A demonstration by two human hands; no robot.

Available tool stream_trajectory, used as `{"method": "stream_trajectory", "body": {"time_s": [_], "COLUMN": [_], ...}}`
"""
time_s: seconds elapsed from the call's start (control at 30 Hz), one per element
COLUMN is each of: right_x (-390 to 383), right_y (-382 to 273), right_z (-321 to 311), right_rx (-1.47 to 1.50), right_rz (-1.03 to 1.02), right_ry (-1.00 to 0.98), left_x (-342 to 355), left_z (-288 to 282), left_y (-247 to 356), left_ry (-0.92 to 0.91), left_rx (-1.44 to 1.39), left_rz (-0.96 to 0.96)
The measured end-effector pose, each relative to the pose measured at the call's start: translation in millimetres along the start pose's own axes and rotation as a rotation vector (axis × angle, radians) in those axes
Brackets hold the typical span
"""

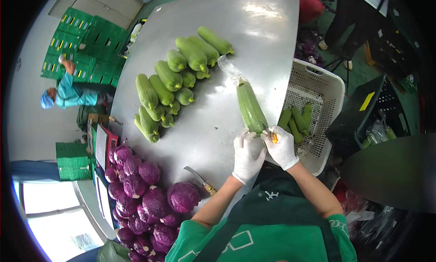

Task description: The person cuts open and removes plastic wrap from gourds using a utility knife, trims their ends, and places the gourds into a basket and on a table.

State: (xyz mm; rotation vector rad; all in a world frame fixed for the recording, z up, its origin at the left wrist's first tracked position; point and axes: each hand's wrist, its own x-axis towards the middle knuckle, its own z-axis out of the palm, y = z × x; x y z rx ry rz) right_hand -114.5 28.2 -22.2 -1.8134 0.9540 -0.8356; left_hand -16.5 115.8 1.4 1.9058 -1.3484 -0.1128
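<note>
A long green zucchini in a clear plastic bag lies on the steel table in front of me, the bag's loose end pointing away. My left hand, in a white glove, has its fingers curled on the zucchini's near end. Beside it my right hand, also gloved, grips a small cutting tool with an orange handle. Its dark tip touches or nearly touches that same end; whether it is a knife or scissors I cannot tell.
Several zucchini lie piled at the far left. Purple cabbages are heaped near left, by a curved knife. At right stand a white crate with green vegetables and a dark crate. A person stands by green crates.
</note>
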Motion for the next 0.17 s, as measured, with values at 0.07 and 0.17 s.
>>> {"method": "stream_trajectory", "body": {"time_s": [0.07,0.17], "right_x": [-1.9,-4.5], "right_y": [3.4,8.8], "right_z": [9.3,16.5], "right_rx": [-0.088,-0.286], "right_rz": [-0.082,-0.139], "right_ry": [-0.062,-0.273], "left_x": [-12.4,-39.4], "left_z": [6.3,17.7], "left_y": [-17.9,-48.0], "left_ry": [0.023,-0.022], "left_rx": [0.013,0.077], "left_rz": [-0.026,-0.076]}}
